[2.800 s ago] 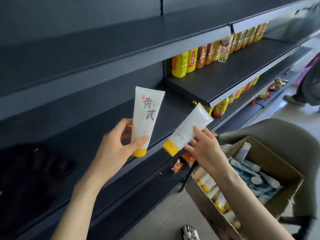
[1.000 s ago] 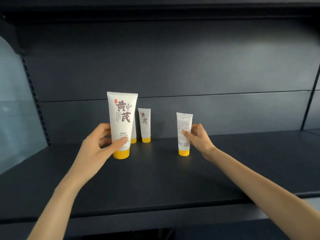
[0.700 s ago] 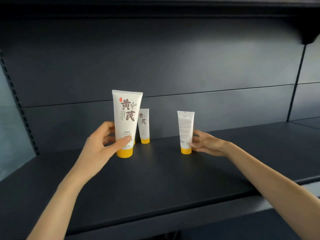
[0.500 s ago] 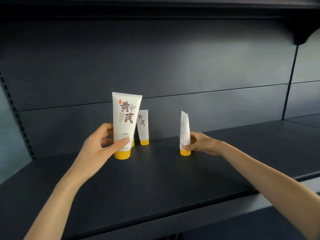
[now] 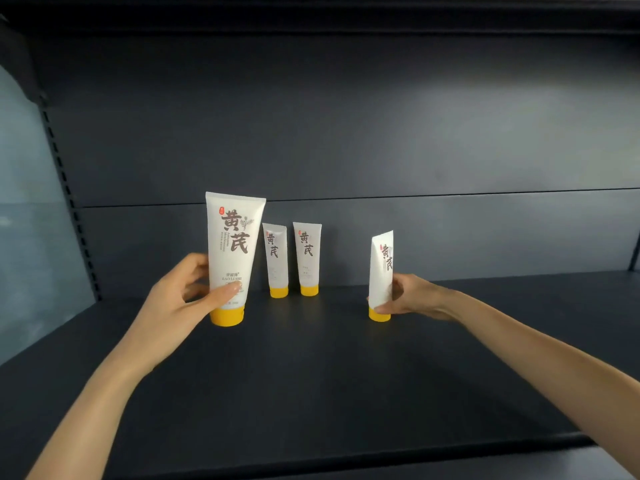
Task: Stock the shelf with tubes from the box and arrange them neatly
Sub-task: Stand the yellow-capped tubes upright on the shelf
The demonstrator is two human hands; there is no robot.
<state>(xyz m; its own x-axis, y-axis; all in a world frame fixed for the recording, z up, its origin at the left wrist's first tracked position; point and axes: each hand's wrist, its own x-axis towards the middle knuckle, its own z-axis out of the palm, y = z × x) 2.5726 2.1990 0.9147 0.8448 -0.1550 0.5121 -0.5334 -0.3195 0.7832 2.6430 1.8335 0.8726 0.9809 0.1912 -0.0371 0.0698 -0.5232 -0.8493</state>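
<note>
My left hand [image 5: 187,299] grips a white tube with a yellow cap [image 5: 230,251], held upright with its cap just above or on the dark shelf [image 5: 311,375]. My right hand [image 5: 412,296] pinches a second white tube [image 5: 380,271] near its cap; it stands cap-down on the shelf, its printed front turned partly towards me. Two more white tubes [image 5: 276,261] [image 5: 307,258] stand side by side against the back panel, between my hands. The box is out of view.
The shelf's dark back panel [image 5: 346,133] rises behind the tubes. An upper shelf [image 5: 311,8] overhangs at the top. A slotted upright [image 5: 69,195] and a pale wall lie at the left. The shelf's front lip [image 5: 381,459] runs across the bottom.
My right hand has turned its tube on the shelf from back label through edge-on to front label partly showing. The left hand still holds its tube; a second back tube has come into sight.
</note>
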